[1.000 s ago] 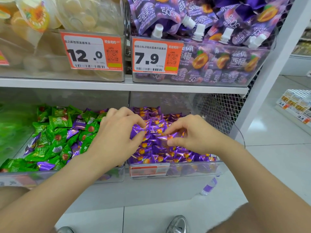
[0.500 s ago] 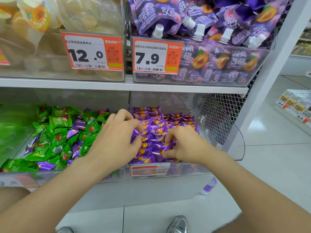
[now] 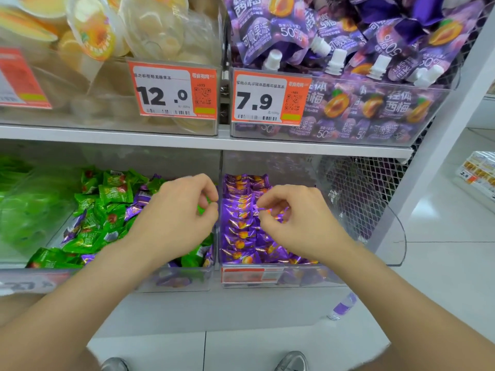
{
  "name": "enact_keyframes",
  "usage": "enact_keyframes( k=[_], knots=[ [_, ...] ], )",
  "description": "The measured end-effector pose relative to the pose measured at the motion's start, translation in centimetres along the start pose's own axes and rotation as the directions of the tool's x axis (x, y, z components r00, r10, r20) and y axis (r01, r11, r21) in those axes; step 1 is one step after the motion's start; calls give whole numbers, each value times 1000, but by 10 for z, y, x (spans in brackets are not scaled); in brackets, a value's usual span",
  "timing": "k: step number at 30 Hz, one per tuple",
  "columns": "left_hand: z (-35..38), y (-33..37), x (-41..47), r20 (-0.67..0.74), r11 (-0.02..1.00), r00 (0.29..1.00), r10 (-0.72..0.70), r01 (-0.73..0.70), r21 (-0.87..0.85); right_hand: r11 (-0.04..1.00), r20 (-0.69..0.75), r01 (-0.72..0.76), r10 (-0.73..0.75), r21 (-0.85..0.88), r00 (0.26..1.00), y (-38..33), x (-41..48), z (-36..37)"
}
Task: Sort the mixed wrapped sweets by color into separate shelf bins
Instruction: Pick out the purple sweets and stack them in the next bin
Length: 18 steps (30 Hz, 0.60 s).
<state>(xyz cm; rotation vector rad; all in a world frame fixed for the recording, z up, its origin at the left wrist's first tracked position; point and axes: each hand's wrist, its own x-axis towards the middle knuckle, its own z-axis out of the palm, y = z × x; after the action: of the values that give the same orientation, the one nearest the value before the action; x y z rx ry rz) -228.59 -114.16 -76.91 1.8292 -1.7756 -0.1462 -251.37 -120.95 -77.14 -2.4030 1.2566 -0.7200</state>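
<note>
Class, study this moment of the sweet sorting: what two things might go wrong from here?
1. Purple wrapped sweets lie half buried among the green wrapped sweets in the clear plastic left bin; some may be missed.
2. The left hand and right hand hover close to the bins' shared wall; a dropped sweet might land on the wrong side.

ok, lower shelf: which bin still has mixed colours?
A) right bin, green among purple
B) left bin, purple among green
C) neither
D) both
B: the left bin holds green sweets with stray purple sweets scattered among them, while the right bin shows only purple wrappers.
</note>
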Motion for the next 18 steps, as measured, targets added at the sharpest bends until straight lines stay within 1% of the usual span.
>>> enact_keyframes(
  k=[2, 4, 6, 8, 10, 12, 15, 18],
  knots=[
    [-20, -15, 1, 78, 991, 988, -132, 129, 46, 995, -2, 83, -83, 60, 997, -27, 3, 7],
    [-39, -35, 0, 202, 962, 945, -256, 229, 149, 982, 46, 182, -184, 53, 982, -51, 8, 19],
    [-52, -61, 0, 286, 921, 893, -348, 269, 280, 960, 114, 279, -280, 29, 953, -71, 18, 35],
    [-61, -86, -2, 350, 878, 836, -423, 283, 385, 935, 199, 354, -343, -24, 918, -87, 30, 53],
    [-66, -106, -4, 389, 863, 800, -457, 293, 412, 914, 294, 391, -346, -111, 891, -98, 43, 68],
    [-69, -116, -5, 430, 859, 771, -470, 288, 424, 898, 363, 404, -322, -176, 874, -106, 55, 84],
    [-67, -125, -6, 501, 842, 704, -503, 271, 466, 868, 459, 420, -270, -264, 847, -111, 68, 110],
    [-64, -131, -7, 548, 831, 657, -518, 233, 505, 807, 568, 486, -238, -335, 788, -112, 80, 133]
  ],
)
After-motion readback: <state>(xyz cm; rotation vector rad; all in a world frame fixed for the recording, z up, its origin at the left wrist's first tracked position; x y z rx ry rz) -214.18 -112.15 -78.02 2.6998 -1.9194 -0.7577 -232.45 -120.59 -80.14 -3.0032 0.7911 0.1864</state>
